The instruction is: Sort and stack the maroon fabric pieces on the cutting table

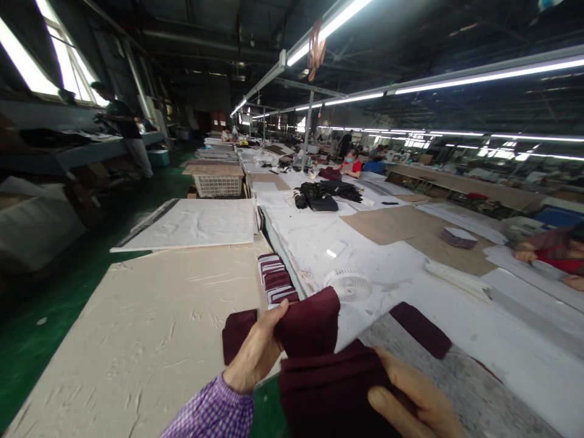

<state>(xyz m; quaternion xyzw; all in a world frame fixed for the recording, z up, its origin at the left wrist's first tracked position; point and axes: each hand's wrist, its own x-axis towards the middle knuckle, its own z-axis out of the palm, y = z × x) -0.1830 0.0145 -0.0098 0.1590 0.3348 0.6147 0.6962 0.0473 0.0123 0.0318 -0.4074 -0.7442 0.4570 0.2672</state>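
Pinched between thumb and fingers of my left hand (258, 350) is a dark maroon fabric piece (310, 322), raised above the gap between two tables. Lower and closer to me, my right hand (413, 392) grips a thick folded stack of maroon fabric (333, 389), its thumb on the near side. Left of my left hand, a small maroon fabric pile (238, 334) lies on the beige-covered table. Behind it runs a row of maroon and pale pieces (276, 278). A single maroon piece (420, 330) rests on the table at the right.
A white fan (349, 283) stands just beyond my hands. Farther back are black fabric bundles (326, 194), brown paper (401, 228) and a plastic crate (219, 184). A co-worker's hand (527, 252) shows at the right edge; another person (123, 125) stands far left.
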